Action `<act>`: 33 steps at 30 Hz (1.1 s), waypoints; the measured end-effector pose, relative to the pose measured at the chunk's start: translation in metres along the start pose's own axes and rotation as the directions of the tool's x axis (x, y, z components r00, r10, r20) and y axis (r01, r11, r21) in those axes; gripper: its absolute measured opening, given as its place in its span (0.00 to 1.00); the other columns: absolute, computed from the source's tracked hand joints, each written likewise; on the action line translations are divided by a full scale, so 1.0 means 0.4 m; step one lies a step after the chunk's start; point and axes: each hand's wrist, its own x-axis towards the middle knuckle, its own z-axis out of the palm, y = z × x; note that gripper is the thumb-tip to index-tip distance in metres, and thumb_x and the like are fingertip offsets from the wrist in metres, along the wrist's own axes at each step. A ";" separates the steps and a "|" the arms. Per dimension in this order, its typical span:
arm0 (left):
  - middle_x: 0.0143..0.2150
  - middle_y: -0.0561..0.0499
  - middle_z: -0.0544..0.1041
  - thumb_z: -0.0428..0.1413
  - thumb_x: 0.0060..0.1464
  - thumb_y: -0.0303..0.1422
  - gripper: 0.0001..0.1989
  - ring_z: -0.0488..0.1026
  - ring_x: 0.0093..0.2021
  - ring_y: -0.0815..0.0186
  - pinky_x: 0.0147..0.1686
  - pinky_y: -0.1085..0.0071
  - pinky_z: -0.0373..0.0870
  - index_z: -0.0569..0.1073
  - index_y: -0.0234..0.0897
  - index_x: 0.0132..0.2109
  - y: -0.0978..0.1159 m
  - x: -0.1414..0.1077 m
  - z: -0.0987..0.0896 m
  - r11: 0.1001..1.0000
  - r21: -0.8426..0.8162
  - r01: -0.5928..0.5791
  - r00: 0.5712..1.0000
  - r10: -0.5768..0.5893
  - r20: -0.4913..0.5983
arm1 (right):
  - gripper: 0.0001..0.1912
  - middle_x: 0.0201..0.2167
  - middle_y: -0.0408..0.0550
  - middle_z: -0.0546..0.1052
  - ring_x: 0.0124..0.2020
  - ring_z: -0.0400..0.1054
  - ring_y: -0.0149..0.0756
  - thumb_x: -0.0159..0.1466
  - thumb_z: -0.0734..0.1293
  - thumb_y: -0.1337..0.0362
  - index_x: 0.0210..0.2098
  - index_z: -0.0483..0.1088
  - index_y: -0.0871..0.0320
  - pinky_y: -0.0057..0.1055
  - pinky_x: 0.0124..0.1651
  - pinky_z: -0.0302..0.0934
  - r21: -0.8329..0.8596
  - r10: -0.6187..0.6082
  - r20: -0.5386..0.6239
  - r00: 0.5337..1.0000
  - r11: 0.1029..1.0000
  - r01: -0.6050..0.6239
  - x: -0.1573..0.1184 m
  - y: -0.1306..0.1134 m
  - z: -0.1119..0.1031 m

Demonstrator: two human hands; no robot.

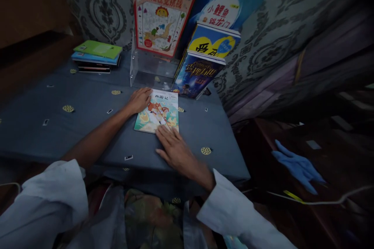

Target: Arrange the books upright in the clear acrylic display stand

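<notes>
A thin illustrated book (159, 111) with a white and green cover lies flat on the table's dark blue-grey cloth (90, 136). My left hand (140, 100) rests at its upper left edge, the fingertips on the cover. At the lower right edge, my right hand (173, 146) lies flat, its outstretched fingers touching the cover and the thumb apart. Neither hand is lifting the book. Just behind it stands a clear acrylic book stand (150, 72).
A red-bordered picture book (162, 19) leans in the stand. Right of it stand a dark blue book (197, 76), a yellow-and-blue book (212, 41) and a large teal book (230, 0). Several books topped by a green one (99, 48) are stacked left. A blue glove (298, 165) lies beyond the table's right edge.
</notes>
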 end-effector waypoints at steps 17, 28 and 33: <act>0.68 0.40 0.67 0.43 0.67 0.35 0.24 0.64 0.67 0.54 0.67 0.53 0.57 0.68 0.32 0.64 -0.028 0.002 0.012 0.998 -0.039 -0.048 0.999 0.049 0.024 | 0.36 0.74 0.55 0.51 0.75 0.43 0.46 0.73 0.59 0.58 0.75 0.40 0.55 0.54 0.74 0.48 0.062 0.179 -0.066 0.982 0.983 -0.175 -0.070 0.048 0.069; 0.65 0.44 0.71 0.43 0.66 0.38 0.22 0.66 0.66 0.54 0.66 0.55 0.62 0.71 0.40 0.61 -0.006 -0.015 -0.021 1.000 -0.004 -0.026 0.999 0.026 -0.027 | 0.25 0.67 0.52 0.68 0.70 0.58 0.41 0.75 0.56 0.58 0.69 0.60 0.52 0.52 0.73 0.48 0.121 0.179 -0.089 0.980 0.978 -0.168 -0.043 0.094 -0.035; 0.66 0.39 0.69 0.41 0.66 0.37 0.25 0.65 0.66 0.52 0.67 0.52 0.60 0.70 0.34 0.62 -0.039 0.006 0.029 0.999 0.041 -0.033 0.999 0.034 -0.039 | 0.24 0.68 0.54 0.67 0.72 0.55 0.40 0.76 0.54 0.57 0.67 0.63 0.55 0.50 0.73 0.47 0.150 0.249 -0.079 0.965 0.960 -0.235 0.057 0.227 -0.017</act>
